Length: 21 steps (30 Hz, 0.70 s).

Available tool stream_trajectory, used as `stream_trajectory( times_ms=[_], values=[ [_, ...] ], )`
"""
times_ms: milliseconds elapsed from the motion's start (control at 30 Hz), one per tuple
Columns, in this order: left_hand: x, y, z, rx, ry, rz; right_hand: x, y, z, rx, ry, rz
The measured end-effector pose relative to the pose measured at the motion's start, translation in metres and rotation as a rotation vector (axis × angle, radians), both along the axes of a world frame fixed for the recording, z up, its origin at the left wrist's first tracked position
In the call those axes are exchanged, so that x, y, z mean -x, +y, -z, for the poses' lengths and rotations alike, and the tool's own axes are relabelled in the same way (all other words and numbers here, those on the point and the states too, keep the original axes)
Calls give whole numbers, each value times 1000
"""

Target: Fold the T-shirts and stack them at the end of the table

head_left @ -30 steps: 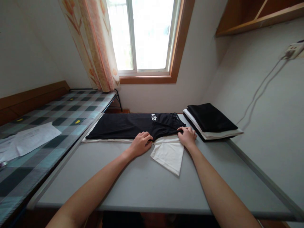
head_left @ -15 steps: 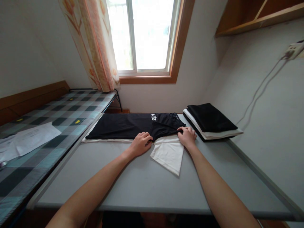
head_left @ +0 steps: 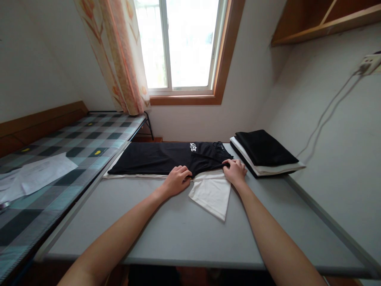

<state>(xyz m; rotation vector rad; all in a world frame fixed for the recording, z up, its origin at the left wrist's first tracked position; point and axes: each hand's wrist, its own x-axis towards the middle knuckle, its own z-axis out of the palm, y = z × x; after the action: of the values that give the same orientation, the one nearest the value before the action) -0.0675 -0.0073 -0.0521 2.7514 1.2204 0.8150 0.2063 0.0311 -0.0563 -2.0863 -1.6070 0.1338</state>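
Black trousers [head_left: 160, 157] with white lettering and a drawstring waist lie folded lengthwise, waist to the right. Under them is a white T-shirt [head_left: 212, 194]; its sleeve sticks out towards me and a thin strip shows along the near edge. My left hand [head_left: 178, 179] is closed at the crotch of the trousers, fingers curled on the edge of the cloth. At the near corner of the waistband, my right hand [head_left: 235, 171] pinches the black fabric, with its wrist beside the sleeve. Both thumbs are partly hidden.
The garments lie on a grey table [head_left: 166, 234]. Folded black and white clothes [head_left: 264, 149] are stacked at the back right, close to my right hand. To the left stands a bed with a checkered cover [head_left: 71, 145] and papers [head_left: 38, 174]. A cable [head_left: 323, 113] hangs on the right wall.
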Motion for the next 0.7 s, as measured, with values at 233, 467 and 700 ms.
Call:
stream_trajectory(
  times_ms=[233, 467, 700],
  values=[
    [0, 0, 0, -2, 2, 7, -1, 1, 2, -3, 3, 3],
    [-1, 0, -2, 7, 7, 3, -1, 2, 3, -7, 5, -1],
    [0, 1, 1, 4, 6, 4, -1, 1, 2, 1, -1, -5]
  ],
)
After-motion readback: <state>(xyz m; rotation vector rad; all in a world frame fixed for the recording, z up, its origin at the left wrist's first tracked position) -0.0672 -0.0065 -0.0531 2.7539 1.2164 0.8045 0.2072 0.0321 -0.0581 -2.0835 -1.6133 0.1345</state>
